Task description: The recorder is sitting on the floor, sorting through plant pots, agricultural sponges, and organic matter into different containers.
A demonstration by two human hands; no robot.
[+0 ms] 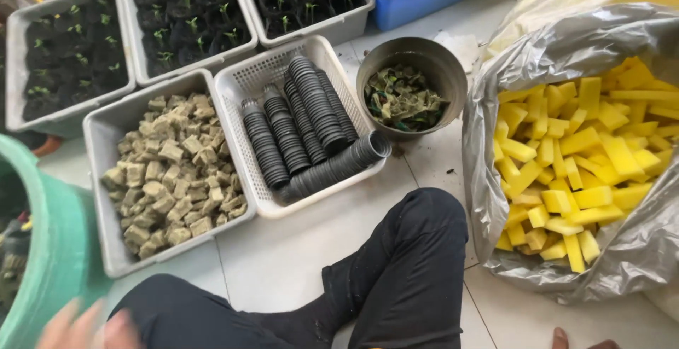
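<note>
- Blurred at the bottom left edge, the person's left hand (85,329) hangs beside the black trouser leg (396,278), just by the green plastic drum (49,250); I cannot tell whether its fingers are spread or closed, and it appears to hold nothing.
- No right hand shows in the view.
- Nearest the hand stands the grey plastic tray of brownish sponge cubes (166,169), heaped to its rim; a careless reach could knock cubes onto the white tiled floor (283,250).
- Stacks of small black plastic pots (304,126) lie on their sides in the white mesh basket (244,84); one stack overhangs the rim and could roll out.
- Beside the knee, the open silver plastic bag of yellow foam strips (566,172) sags; a leg shift could spill it.
- Round metal bowl of leafy scraps (410,87) stands just beside the basket, easily bumped.
</note>
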